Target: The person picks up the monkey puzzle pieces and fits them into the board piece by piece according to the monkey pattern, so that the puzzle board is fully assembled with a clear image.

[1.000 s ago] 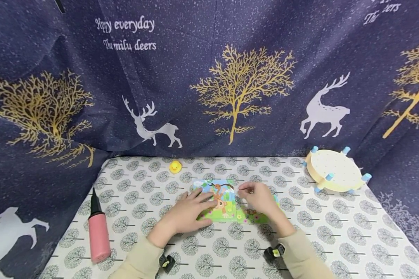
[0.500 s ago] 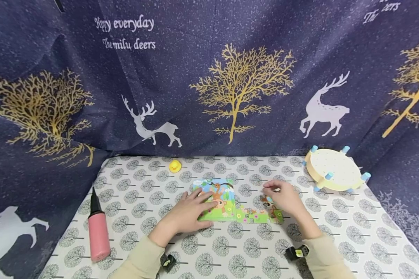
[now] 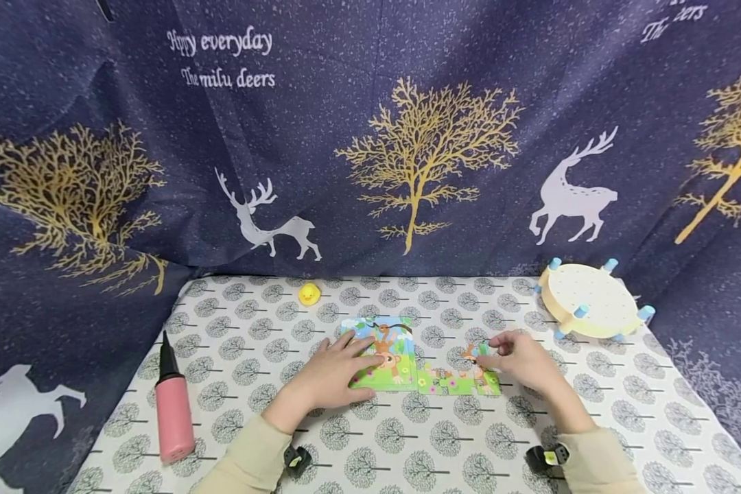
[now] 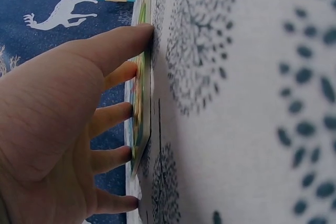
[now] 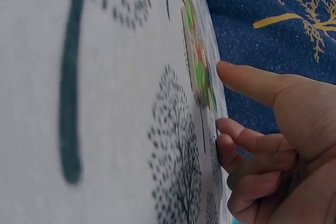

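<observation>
My left hand (image 3: 327,374) lies spread over a monkey jigsaw puzzle (image 3: 403,374), fingertips resting on its picture. The left wrist view shows the same hand (image 4: 68,103) with its fingers extended at the thin edge of the puzzle board (image 4: 140,124). To the right, a row of joined puzzle pieces (image 3: 463,385) with green grass runs along the bottom. My right hand (image 3: 521,360) is at its upper right corner, thumb and index finger apart on either side of a piece (image 3: 483,350). In the right wrist view, a gap shows between thumb (image 5: 247,80) and curled index finger (image 5: 244,135).
A yellow rubber duck (image 3: 309,294) sits at the back of the patterned cloth (image 3: 370,439). A pink hand pump (image 3: 175,418) with a black nozzle lies at the left. At the back right is a round cream board with blue pegs (image 3: 589,302). A dark curtain hangs behind.
My right hand has moved right from beside the monkey puzzle to the far end of the piece row, uncovering the pieces below. The left hand has stayed in place.
</observation>
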Motion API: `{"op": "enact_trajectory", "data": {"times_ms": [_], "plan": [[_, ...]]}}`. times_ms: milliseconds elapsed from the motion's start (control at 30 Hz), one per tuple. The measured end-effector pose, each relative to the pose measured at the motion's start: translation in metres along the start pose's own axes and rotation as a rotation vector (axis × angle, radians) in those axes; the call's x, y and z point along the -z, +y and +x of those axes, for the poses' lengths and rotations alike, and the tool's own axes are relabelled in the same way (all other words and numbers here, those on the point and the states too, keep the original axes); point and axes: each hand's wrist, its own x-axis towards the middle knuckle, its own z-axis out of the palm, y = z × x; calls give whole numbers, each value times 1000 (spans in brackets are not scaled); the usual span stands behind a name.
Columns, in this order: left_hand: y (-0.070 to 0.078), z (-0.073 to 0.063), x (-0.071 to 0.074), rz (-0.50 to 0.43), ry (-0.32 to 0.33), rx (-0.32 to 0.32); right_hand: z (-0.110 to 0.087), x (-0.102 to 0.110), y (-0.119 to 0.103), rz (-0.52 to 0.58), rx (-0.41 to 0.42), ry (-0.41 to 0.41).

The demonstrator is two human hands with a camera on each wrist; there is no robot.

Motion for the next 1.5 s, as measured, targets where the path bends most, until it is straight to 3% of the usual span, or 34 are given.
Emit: {"op": "enact_trajectory", "data": {"times_ms": [700,1500], "plan": [[-1,4,1,-22,6,-8,-2,-10,-17,-120,-107,8],[-4,10,4,-24,4,-3,5,-11,-20,57,-69,8]]}}
